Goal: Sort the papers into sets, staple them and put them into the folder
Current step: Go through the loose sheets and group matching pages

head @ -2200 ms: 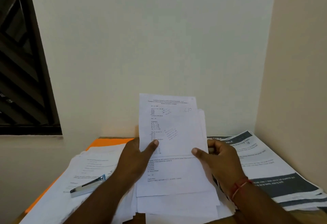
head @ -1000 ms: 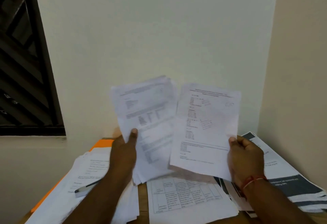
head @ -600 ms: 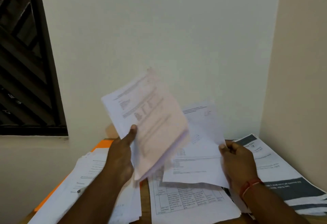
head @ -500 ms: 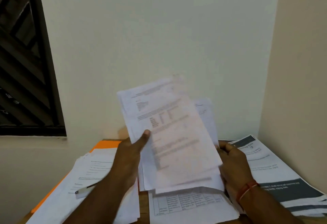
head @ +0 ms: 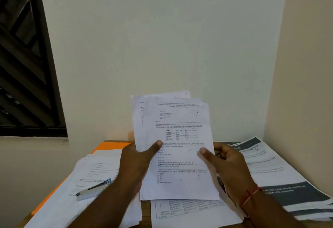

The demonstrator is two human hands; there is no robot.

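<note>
You're holding a thin sheaf of white printed sheets (head: 180, 155) upright over the desk. Your left hand (head: 137, 161) grips its left edge, thumb across the front, and your right hand (head: 227, 162) pinches the right edge. The sheaf's top corners are fanned, not squared. A silver stapler (head: 93, 189) lies on the loose paper pile (head: 93, 170) to your left, with the flat orange folder (head: 111, 145) poking out underneath. Dark-banded printouts (head: 288, 182) crowd the right wall.

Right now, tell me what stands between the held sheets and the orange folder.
A pile of loose papers with the stapler on top covers the orange folder; only its far corner and left edge show. The left hand and right hand grip the held sheets.
</note>
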